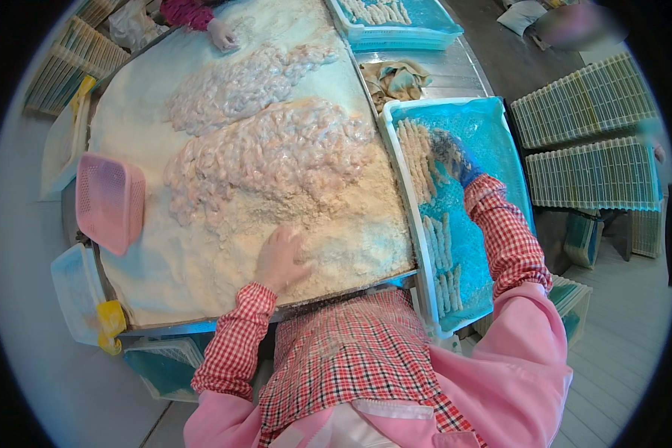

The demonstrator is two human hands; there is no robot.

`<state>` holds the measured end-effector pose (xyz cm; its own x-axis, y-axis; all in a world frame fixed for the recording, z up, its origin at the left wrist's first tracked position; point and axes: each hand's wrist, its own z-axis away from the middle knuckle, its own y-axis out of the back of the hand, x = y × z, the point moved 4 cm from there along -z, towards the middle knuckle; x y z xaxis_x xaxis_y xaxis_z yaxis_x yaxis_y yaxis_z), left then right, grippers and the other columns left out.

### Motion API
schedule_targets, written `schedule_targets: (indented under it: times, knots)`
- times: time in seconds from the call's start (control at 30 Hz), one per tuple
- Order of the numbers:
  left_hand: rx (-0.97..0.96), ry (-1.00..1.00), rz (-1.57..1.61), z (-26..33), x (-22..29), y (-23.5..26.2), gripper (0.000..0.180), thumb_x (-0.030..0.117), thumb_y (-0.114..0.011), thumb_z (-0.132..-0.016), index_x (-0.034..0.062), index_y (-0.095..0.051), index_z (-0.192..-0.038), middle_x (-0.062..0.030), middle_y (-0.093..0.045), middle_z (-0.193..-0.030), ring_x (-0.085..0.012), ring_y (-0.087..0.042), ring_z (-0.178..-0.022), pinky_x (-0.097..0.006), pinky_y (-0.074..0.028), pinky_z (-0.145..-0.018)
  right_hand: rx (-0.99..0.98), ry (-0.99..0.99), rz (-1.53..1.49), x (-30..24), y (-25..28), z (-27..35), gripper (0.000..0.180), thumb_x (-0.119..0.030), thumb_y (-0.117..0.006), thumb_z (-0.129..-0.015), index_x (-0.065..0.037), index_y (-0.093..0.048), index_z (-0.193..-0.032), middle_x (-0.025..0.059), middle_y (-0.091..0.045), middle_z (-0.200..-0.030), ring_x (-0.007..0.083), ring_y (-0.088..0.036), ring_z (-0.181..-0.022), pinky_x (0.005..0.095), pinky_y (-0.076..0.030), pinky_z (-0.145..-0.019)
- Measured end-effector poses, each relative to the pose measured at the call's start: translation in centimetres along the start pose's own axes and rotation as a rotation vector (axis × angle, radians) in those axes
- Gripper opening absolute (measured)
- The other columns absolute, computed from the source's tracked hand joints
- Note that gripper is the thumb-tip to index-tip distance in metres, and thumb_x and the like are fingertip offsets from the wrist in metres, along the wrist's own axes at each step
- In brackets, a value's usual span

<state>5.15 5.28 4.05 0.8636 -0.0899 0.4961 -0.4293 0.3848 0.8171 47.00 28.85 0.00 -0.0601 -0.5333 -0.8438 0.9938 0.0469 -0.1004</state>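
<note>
I see the left hand spread flat on the crumbs near the desk's front edge. The right hand, gloved, rests half-curled on the breaded strips in the blue tray at the right edge; I cannot tell whether it grips one

The left hand lies flat in dry, grainy, matt breadcrumbs, next to a heap of wet, glossy pale shrimp. The right hand, in a crumb-dusted blue glove, rests on rough breaded pieces in a smooth blue plastic tray lined with shiny film. The sleeves are woven checked cloth, and the table edge is dull metal.
</note>
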Motion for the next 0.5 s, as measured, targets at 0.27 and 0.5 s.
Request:
schedule_targets:
  times: [0.27,0.5]
  knots:
    - [0.271,0.331,-0.014,4.2,-7.1,-1.7,0.074,0.042,-0.074,-0.074,0.0161,-0.047,-0.137,-0.0184,-0.033,-0.147,-0.0393,-0.022,-0.139,-0.052,-0.018,-0.114,0.054,-0.066,0.375,0.7,1.2,7.5,0.061,-0.054,-0.043,-0.096,-0.011,-0.046,-0.140,0.0138,-0.058,-0.129,0.0279,-0.055,-0.115,0.0441,-0.042,-0.099]
    - [0.106,0.010,-0.222,4.1,-1.9,-2.7,0.071,0.038,-0.075,-0.070,0.0155,-0.051,-0.133,-0.0167,-0.035,-0.146,-0.0361,-0.027,-0.138,-0.051,-0.021,-0.113,0.231,0.222,0.202,0.3,-0.2,3.4,0.048,-0.032,-0.057,-0.096,-0.007,-0.050,-0.137,0.0095,-0.059,-0.127,0.0206,-0.057,-0.110,0.0352,-0.043,-0.098]
